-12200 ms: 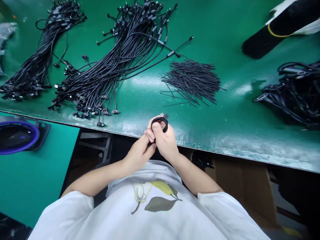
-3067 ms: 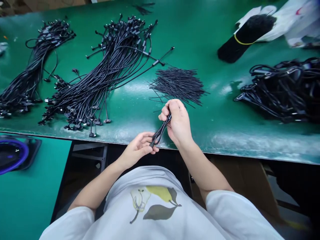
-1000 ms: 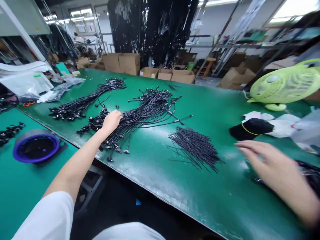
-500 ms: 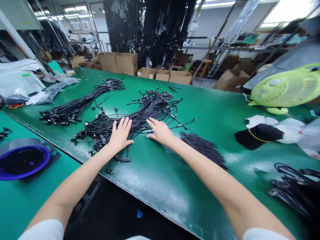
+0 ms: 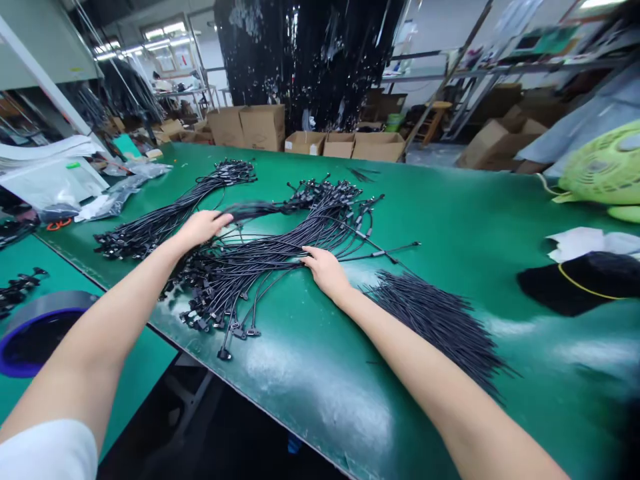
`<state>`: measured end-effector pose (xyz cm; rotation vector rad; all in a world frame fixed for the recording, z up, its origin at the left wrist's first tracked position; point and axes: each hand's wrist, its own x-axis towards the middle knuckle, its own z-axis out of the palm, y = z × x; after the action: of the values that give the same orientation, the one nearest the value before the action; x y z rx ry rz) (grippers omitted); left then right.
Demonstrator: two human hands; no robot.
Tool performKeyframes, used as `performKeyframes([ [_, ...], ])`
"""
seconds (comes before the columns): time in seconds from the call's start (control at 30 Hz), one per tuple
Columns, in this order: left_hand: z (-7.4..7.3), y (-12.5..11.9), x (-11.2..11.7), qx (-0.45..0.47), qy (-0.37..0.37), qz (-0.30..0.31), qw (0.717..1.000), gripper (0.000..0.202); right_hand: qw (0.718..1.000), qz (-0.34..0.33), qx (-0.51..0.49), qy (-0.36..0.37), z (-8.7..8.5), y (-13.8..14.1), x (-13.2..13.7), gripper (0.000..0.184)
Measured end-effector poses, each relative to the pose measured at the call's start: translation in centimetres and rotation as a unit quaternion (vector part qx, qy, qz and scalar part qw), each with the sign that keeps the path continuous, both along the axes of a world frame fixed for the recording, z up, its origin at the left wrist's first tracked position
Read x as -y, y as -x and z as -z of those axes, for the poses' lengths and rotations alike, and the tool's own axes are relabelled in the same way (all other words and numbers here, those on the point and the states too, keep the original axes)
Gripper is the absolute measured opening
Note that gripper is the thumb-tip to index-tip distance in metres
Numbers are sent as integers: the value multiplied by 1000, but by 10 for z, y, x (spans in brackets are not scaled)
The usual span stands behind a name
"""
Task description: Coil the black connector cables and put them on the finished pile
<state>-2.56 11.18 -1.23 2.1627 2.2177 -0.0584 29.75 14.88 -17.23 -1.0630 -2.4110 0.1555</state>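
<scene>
My left hand [image 5: 203, 228] is closed round a blurred bunch of black cables [image 5: 255, 210], lifted a little between two piles. The main pile of black cables [image 5: 280, 247] lies in front of me, its plugs spread at the left near the table edge. At the near side of that pile, my right hand [image 5: 326, 272] has its fingers bent around a few cable strands; the fingertips are partly hidden. Beyond my left hand, another bundle of black cables [image 5: 175, 205] lies slantwise. Beside my right forearm is a fan of thin black ties [image 5: 435, 320].
The green table [image 5: 310, 373] carries a tape roll [image 5: 50, 327] at the near left, orange-handled scissors [image 5: 59, 225], and a black roll with a yellow band [image 5: 580, 283] at the right. A yellow-green fan [image 5: 600, 167] stands behind it. Cardboard boxes [image 5: 263, 127] line the far edge.
My left hand has moved left and away from me, pulling up a bunch of cables. My right hand has closed its fingers at the pile's edge. The view has shifted left.
</scene>
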Motion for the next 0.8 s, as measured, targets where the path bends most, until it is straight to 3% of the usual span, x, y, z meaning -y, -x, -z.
performKeyframes([
  [0.1,-5,1,3,-23,-18,-13,999,61,999,27,-43,15,0,-1,0,28],
  [0.23,25,-26,27,-8,8,67,998,41,992,35,-107,57,-9,-3,9,25],
  [0.3,42,-39,39,4,-1,103,995,45,984,38,-149,85,-17,-2,15,23],
  [0.4,55,-46,42,21,-14,114,993,71,962,60,-226,144,-31,6,19,25],
  [0.53,57,-42,18,51,31,111,992,85,898,95,-298,310,-48,33,8,22],
  [0.67,59,-43,-8,86,62,123,987,55,803,112,-345,472,-66,63,-13,29],
  [0.8,57,-35,-17,157,61,118,979,31,725,130,-422,529,-82,81,-38,34],
])
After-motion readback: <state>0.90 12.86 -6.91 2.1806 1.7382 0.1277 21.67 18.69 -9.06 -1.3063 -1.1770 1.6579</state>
